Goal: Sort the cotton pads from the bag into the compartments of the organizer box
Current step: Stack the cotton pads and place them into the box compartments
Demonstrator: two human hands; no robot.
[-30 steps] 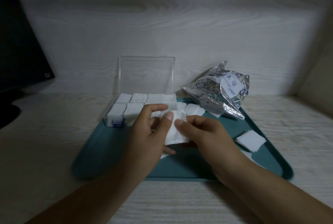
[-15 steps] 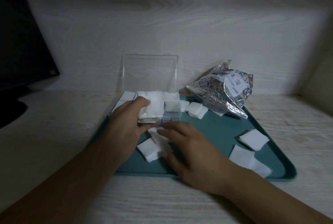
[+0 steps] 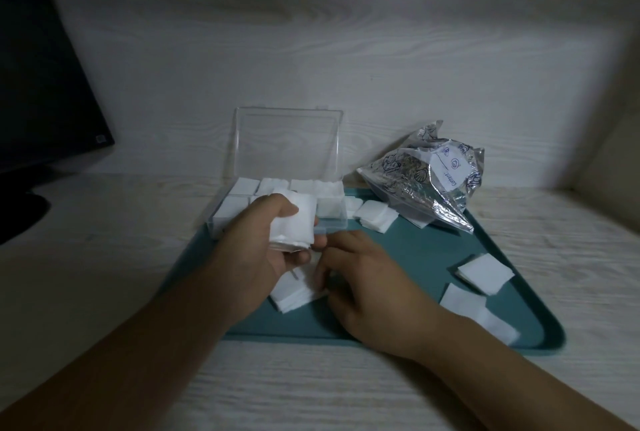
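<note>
The left hand [image 3: 263, 250] grips a stack of cotton pads [image 3: 294, 219], thumb on top and fingers curled beneath, holding it raised just in front of the organizer box [image 3: 277, 198]. The right hand [image 3: 367, 288] lies low over the tray [image 3: 433, 257], its fingers bent down onto a loose pile of pads [image 3: 294, 295] near the tray's front edge; whether they pinch a pad or merely press on it cannot be told. The two hands are close together, nearly touching.

The clear box sits at the tray's back left corner, its lid [image 3: 287, 146] standing upright behind it. Its visible compartments hold white pads; the front middle one is hidden by the held stack.

A small heap of pads [image 3: 375, 219] lies just beside the box on its right. The crumpled silvery bag [image 3: 426, 181] rests at the tray's back right corner, partly overhanging the edge. Two further heaps of pads [image 3: 485, 273] lie near the tray's right edge, one by the front right corner [image 3: 481, 316].

The teal tray rests on a pale wood-grain surface [image 3: 311, 389]. A dark monitor [image 3: 38, 84] stands at the surface's far left.
</note>
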